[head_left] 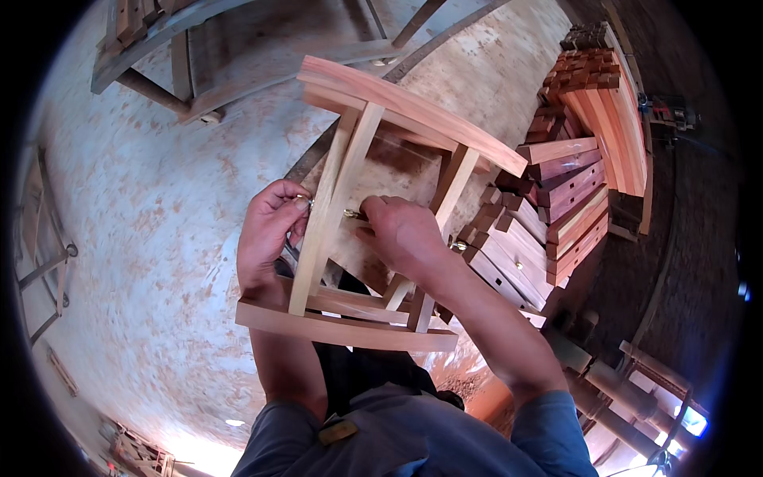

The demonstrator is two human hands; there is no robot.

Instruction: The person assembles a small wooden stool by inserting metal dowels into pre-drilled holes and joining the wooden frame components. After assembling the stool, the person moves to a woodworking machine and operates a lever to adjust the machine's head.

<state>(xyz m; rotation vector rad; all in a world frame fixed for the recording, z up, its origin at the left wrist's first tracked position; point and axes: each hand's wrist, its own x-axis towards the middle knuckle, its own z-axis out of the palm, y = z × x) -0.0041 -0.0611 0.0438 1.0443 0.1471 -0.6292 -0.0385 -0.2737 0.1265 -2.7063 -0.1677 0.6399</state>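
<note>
A light wooden frame (327, 199) of curved rails joined by straight crossbars is in front of me, tilted. My left hand (269, 226) is closed beside the left crossbar, its thumb and fingers pinching a small shiny metal fitting (304, 199) against the outer side of the bar. Inside the frame, my right hand (401, 234) is closed too, its fingertips at a small brass-coloured fitting (351, 213) that sticks out from the inner side of the same bar. The exact kind of either fitting is too small to make out. My left forearm passes behind the near rail.
Stacked wooden pieces (576, 215), some with square holes, stand at the right. Another shiny fitting (458, 246) lies beside my right forearm. A wooden trestle table (187, 48) stands at the far left, and a metal frame (48, 254) at the left edge.
</note>
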